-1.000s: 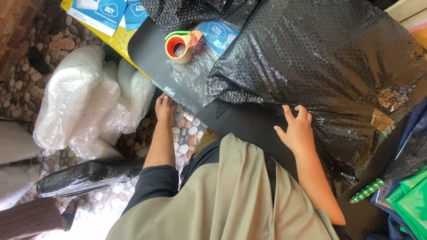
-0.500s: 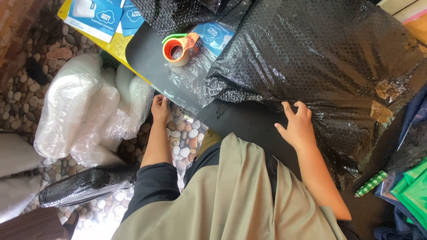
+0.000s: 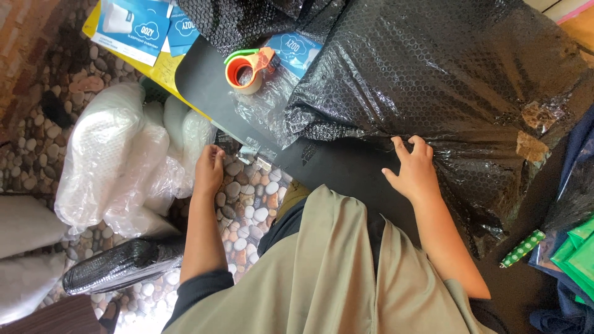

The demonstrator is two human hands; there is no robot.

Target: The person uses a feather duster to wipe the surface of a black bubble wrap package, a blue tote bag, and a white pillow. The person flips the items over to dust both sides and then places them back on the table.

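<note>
A big parcel wrapped in black bubble wrap [image 3: 445,80] lies on a dark table [image 3: 346,170]. My right hand [image 3: 413,170] rests with spread fingers on the parcel's near edge, holding nothing. My left hand [image 3: 209,168] reaches down past the table's left edge, its fingers curled near clear plastic bags [image 3: 130,161]; I cannot tell whether it grips anything. An orange and green tape dispenser [image 3: 247,67] sits on the table beyond my left hand, next to a clear bag with a blue card [image 3: 291,55].
White and clear plastic bundles [image 3: 99,148] lie on the pebble floor at the left. A black bubble-wrapped roll [image 3: 117,269] lies near my left elbow. Blue and white printed cards [image 3: 133,25] lie on a yellow sheet at the top left. Green items [image 3: 572,247] sit at the right edge.
The view has shifted slightly. My left hand has stayed by the table's left edge and my right hand has kept its place on the parcel's edge.
</note>
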